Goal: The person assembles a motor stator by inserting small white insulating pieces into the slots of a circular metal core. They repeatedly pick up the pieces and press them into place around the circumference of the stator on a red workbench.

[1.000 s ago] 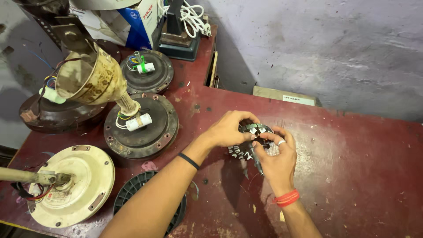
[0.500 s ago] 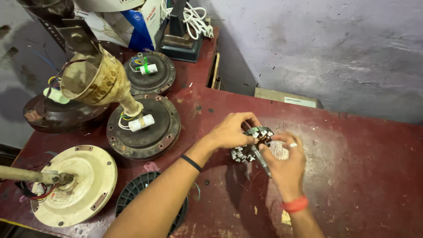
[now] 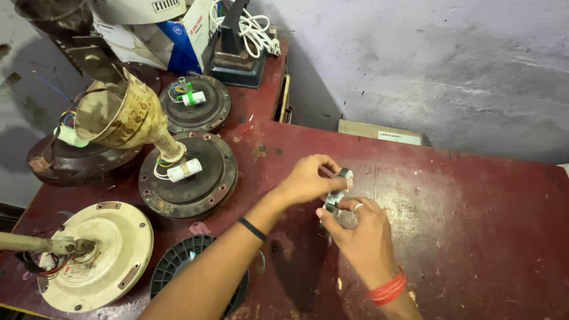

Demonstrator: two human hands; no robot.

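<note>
Both my hands hold a small metal part [image 3: 339,188] just above the dark red table [image 3: 474,237]. My left hand [image 3: 308,179], with a black band on its wrist, grips the part from the left and above. My right hand [image 3: 361,237], with a ring on one finger and red threads on the wrist, grips it from below. Most of the part is hidden by my fingers; only a grey metal edge shows.
Several ceiling fan motors lie on the left: two dark round ones [image 3: 188,175] [image 3: 195,104] with white capacitors, a cream one [image 3: 95,255], a rusty cup-shaped cover [image 3: 118,112], and a black ribbed disc [image 3: 184,261]. A blue-white box [image 3: 189,32] and white cable [image 3: 252,26] stand at the back.
My hands have turned the metal part and closed more tightly round it, so less of it shows. The view has shifted slightly, with the hands a little higher.
</note>
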